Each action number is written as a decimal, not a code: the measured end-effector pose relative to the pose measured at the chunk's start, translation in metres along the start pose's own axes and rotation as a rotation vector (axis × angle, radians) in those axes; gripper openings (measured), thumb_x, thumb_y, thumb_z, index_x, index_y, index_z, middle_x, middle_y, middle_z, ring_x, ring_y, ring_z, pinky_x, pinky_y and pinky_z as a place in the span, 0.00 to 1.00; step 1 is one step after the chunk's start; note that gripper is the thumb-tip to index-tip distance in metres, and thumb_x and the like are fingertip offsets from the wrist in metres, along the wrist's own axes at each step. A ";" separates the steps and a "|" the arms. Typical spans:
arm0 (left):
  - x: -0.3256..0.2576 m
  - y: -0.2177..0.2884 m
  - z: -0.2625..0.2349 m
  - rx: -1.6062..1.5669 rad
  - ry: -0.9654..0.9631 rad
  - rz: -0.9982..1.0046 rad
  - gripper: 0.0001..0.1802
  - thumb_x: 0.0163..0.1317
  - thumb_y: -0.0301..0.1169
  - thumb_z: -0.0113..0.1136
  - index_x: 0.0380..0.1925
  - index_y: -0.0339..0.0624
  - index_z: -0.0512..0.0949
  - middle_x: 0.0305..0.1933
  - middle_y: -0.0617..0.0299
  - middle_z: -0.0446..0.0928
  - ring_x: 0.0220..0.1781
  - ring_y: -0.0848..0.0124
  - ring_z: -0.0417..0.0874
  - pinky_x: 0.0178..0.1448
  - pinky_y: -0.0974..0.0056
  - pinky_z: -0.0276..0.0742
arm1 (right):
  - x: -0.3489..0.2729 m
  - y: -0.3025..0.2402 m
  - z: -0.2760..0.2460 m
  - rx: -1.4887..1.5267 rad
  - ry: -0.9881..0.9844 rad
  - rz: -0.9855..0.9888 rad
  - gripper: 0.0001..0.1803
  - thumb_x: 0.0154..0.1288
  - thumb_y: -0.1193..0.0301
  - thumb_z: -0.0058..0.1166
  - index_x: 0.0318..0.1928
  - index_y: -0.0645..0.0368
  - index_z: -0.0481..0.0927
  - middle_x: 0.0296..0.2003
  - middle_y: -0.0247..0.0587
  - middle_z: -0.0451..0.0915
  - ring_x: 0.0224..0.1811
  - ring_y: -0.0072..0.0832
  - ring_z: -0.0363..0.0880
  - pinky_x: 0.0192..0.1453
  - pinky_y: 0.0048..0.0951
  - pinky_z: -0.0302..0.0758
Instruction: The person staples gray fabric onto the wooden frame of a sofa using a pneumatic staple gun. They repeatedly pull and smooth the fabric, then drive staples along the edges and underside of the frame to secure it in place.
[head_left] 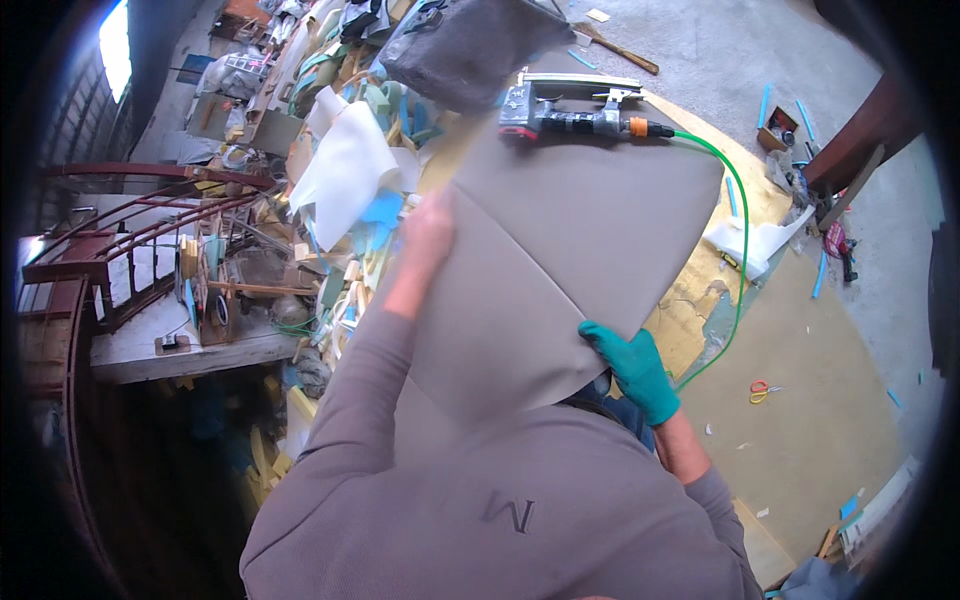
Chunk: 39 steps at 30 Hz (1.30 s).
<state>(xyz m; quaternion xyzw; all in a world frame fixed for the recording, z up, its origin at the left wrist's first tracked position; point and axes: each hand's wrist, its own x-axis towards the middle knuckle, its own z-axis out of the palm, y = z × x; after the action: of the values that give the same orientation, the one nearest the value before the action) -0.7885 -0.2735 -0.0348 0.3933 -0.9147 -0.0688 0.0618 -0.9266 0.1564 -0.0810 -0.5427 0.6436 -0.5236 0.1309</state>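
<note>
A grey leather-like upholstery sheet (500, 300) lies before me, with a straight seam or fold line running diagonally across it. My right hand (635, 370), in a green glove, grips its near right edge, thumb on top and the other fingers largely hidden. At the sheet's left edge is my bare left hand (428, 235); motion smears its fingers, so their hold cannot be made out. A pneumatic staple gun (570, 120) rests on the far part of the grey surface, its orange-collared fitting joined to a green air hose (740, 230).
Foam offcuts and scraps (345, 290) heap up on the left, beside a white sheet (345, 185). A dark grey cushion-like piece (470, 50) sits beyond. Scissors (762, 391) lie on a brown board (810, 430) at right. A hammer-like tool (625, 52) is at the far side.
</note>
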 end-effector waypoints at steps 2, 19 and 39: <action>0.006 0.045 0.012 0.020 0.148 0.193 0.29 0.86 0.43 0.48 0.77 0.39 0.74 0.81 0.43 0.73 0.81 0.41 0.73 0.85 0.43 0.64 | 0.003 -0.005 -0.004 0.222 -0.077 0.212 0.27 0.71 0.73 0.64 0.70 0.53 0.84 0.45 0.49 0.90 0.39 0.42 0.87 0.44 0.40 0.82; -0.130 0.214 -0.017 0.091 -0.279 0.786 0.36 0.65 0.32 0.61 0.75 0.69 0.81 0.94 0.48 0.50 0.95 0.37 0.40 0.92 0.31 0.34 | 0.005 0.017 0.012 0.670 -0.109 0.725 0.19 0.80 0.54 0.61 0.43 0.58 0.91 0.21 0.46 0.83 0.24 0.34 0.85 0.34 0.42 0.79; -0.132 0.232 -0.011 0.251 -0.279 0.775 0.30 0.57 0.29 0.62 0.61 0.65 0.89 0.94 0.39 0.43 0.94 0.30 0.37 0.90 0.25 0.35 | 0.021 0.096 0.044 0.830 -0.337 0.325 0.15 0.79 0.60 0.63 0.56 0.53 0.90 0.52 0.41 0.90 0.48 0.34 0.88 0.52 0.37 0.83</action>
<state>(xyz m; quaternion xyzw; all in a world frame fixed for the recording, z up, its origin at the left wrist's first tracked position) -0.8613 -0.0203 0.0086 0.0118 -0.9957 0.0188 -0.0897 -0.9561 0.1025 -0.1698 -0.4141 0.4264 -0.6140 0.5194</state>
